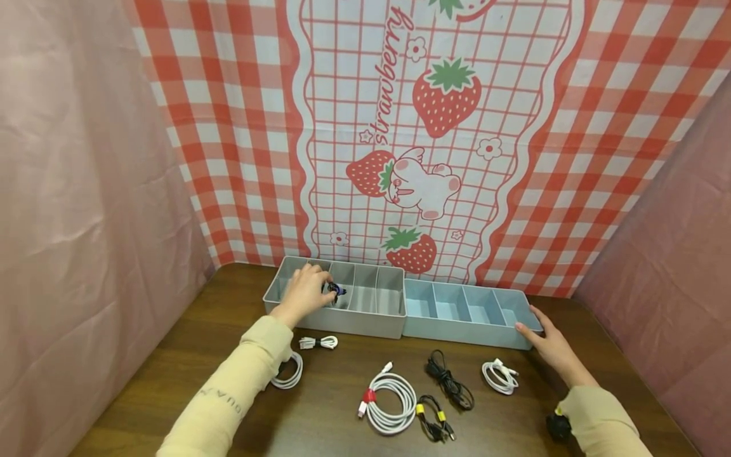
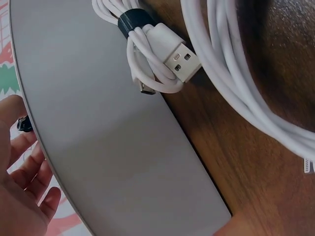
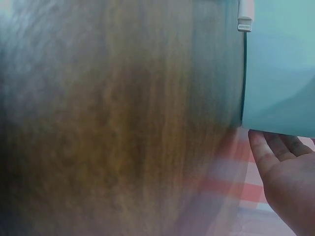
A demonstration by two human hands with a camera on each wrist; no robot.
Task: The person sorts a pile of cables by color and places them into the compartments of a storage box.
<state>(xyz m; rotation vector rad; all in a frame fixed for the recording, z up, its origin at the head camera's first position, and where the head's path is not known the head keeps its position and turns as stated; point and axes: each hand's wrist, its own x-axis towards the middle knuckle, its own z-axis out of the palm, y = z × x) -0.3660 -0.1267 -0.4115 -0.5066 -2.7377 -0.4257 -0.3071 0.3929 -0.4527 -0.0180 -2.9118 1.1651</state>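
Here's the left hand [image 1: 307, 291] out over the grey box [image 1: 365, 322], thumb and fingers pinching a small dark cable bundle [image 1: 337, 291] at the third compartment from the left; it's a compact thing, so a fingertip pinch likely suits it, sparing the whole hand from squeezing between the dividers. Over on the other side, the right hand [image 1: 551, 346] holds the far right end of the blue box [image 1: 465, 333], thumb at the front corner, fingers against the end wall, probably to steady it. The two boxes stand end to end before the checked cloth [image 1: 245, 158], open tops up, every compartment within reach. And in front, spread across the desk [image 1: 320, 412], a whole line-up: a white cable with a dark tie [image 1: 328, 343] close by the grey box, a big white coil with a red tie [image 1: 410, 401], a long black cable [image 1: 448, 379], a shorter black one with yellow ties [image 1: 436, 431], a white coil [image 1: 502, 387] at right. All lie apart, presumably for easy picking, and those ties seem to keep their loops tidy.
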